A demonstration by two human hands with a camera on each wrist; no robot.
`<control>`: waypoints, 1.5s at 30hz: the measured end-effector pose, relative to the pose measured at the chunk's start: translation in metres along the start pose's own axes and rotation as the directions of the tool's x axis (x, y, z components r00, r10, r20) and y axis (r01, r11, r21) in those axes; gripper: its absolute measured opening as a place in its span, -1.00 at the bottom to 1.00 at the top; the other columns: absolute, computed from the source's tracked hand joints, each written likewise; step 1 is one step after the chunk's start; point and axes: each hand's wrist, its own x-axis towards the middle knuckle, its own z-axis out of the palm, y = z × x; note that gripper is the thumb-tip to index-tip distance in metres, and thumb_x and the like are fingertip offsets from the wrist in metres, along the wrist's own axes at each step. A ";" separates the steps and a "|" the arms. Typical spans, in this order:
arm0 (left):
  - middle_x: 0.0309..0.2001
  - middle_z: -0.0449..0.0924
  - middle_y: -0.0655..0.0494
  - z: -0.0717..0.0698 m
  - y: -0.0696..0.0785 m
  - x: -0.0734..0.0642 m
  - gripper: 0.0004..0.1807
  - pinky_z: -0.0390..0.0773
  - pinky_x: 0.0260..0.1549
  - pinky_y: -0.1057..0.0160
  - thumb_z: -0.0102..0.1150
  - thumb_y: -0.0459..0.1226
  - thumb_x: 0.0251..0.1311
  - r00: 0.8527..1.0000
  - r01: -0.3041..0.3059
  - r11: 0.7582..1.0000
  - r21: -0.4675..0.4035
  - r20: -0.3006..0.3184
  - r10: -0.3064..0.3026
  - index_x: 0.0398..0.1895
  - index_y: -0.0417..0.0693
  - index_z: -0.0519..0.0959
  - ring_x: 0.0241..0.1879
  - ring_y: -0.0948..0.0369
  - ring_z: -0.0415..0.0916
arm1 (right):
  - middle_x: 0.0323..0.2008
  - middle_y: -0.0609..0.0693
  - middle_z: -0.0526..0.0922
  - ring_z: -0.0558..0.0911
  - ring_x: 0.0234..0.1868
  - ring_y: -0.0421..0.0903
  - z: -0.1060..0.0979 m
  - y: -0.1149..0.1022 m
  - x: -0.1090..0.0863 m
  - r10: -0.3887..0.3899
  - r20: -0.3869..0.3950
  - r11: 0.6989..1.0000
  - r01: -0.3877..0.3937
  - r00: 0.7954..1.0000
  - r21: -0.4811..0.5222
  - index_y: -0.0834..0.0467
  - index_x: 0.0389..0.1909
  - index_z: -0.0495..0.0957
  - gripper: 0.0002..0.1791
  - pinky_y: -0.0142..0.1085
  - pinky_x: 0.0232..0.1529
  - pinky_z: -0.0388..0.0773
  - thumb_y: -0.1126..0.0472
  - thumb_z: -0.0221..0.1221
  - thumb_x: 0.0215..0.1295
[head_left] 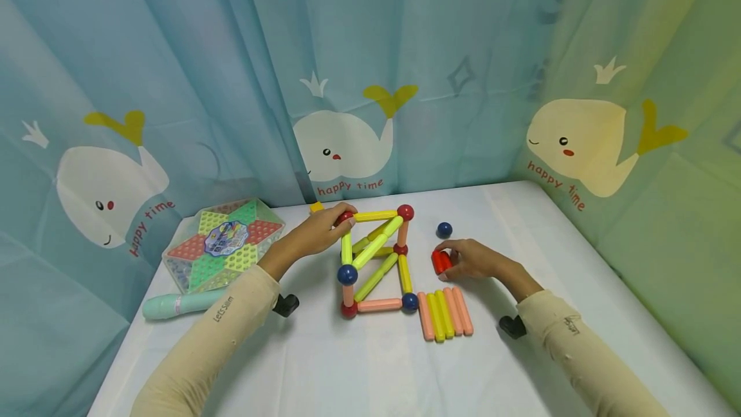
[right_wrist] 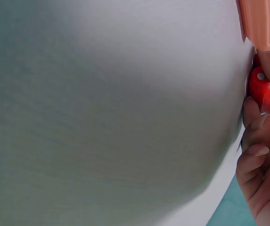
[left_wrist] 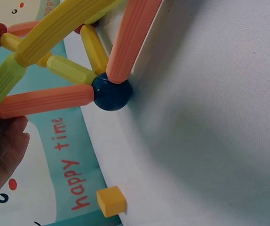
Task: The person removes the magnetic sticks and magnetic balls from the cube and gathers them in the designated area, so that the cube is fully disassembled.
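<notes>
A cube-like frame (head_left: 379, 305) of yellow, green and salmon magnetic sticks with red and blue balls stands on the table, green and yellow sticks crossing its sides diagonally. My left hand (head_left: 324, 231) grips the red ball (head_left: 345, 217) at its top back-left corner; in the left wrist view the fingers (left_wrist: 8, 146) lie at that ball, beneath a salmon stick (left_wrist: 45, 101). To the right of the frame, my right hand (head_left: 475, 259) pinches short red sticks (head_left: 442, 262) at the tabletop. One red stick (right_wrist: 259, 84) shows a silver dot at its end, between thumb and fingers.
A blue ball (head_left: 444, 230) lies behind the right hand. Several salmon and yellow sticks (head_left: 444, 314) lie in a row in front of it. At left are a star-patterned game board (head_left: 222, 243) and a mint-green cylinder (head_left: 185, 303). A yellow block (left_wrist: 111, 201) sits near the back edge.
</notes>
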 end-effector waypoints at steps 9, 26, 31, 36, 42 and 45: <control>-0.12 0.54 0.09 0.000 0.000 -0.001 -0.64 0.55 -0.17 0.22 -0.07 -0.07 0.53 1.000 -0.005 1.000 -0.009 -0.003 0.005 0.28 0.09 0.40 -0.19 0.15 0.47 | -0.03 0.10 0.60 0.52 -0.06 -0.02 0.002 -0.003 0.004 0.028 0.002 1.000 -0.028 1.000 -0.008 0.04 0.25 0.49 -0.29 -0.03 0.07 0.61 -0.02 0.50 0.07; -0.09 0.54 0.10 0.000 0.000 -0.002 -0.61 0.55 -0.14 0.22 -0.09 -0.03 0.53 1.000 -0.002 1.000 -0.009 -0.002 0.002 0.30 0.08 0.39 -0.17 0.15 0.47 | -0.01 0.14 0.63 0.56 -0.05 -0.01 0.001 -0.001 -0.002 -0.007 -0.040 1.000 0.007 0.999 0.009 0.11 0.24 0.45 -0.24 0.01 0.09 0.60 -0.05 0.50 0.05; -0.12 0.53 0.09 0.000 -0.001 -0.002 -0.62 0.53 -0.17 0.22 -0.10 -0.03 0.53 1.000 -0.001 1.000 -0.011 -0.006 0.001 0.29 0.08 0.39 -0.19 0.15 0.46 | -0.03 0.13 0.64 0.56 -0.07 -0.02 0.001 0.000 -0.004 -0.036 -0.053 0.999 0.036 0.998 0.009 0.12 0.25 0.44 -0.26 0.02 0.10 0.59 -0.02 0.49 0.08; -0.13 0.53 0.09 0.000 -0.002 -0.002 -0.63 0.53 -0.18 0.23 -0.09 -0.05 0.53 1.000 -0.011 1.000 -0.016 -0.007 0.011 0.28 0.08 0.40 -0.20 0.15 0.46 | -0.04 0.12 0.65 0.56 -0.07 -0.03 0.000 0.001 -0.006 -0.057 -0.067 0.998 0.059 0.996 0.027 0.16 0.31 0.40 -0.21 0.03 0.11 0.59 -0.01 0.48 0.10; -0.13 0.54 0.09 0.000 -0.001 -0.001 -0.63 0.52 -0.19 0.23 -0.09 -0.05 0.54 1.000 -0.019 1.000 -0.006 -0.007 0.019 0.29 0.07 0.39 -0.21 0.16 0.46 | -0.05 0.09 0.66 0.56 -0.08 -0.03 -0.003 0.002 -0.012 -0.068 -0.099 0.996 0.073 0.993 0.050 0.18 0.32 0.39 -0.20 -0.01 0.08 0.60 0.00 0.48 0.11; -0.13 0.55 0.09 0.000 -0.001 -0.001 -0.63 0.52 -0.19 0.23 -0.10 -0.05 0.55 1.000 -0.030 1.000 -0.001 -0.006 0.030 0.29 0.06 0.39 -0.22 0.16 0.45 | -0.08 0.10 0.67 0.57 -0.17 -0.05 -0.005 0.002 -0.014 -0.088 -0.142 0.994 0.096 0.986 0.048 0.20 0.30 0.41 -0.28 -0.13 -0.07 0.63 0.06 0.44 0.17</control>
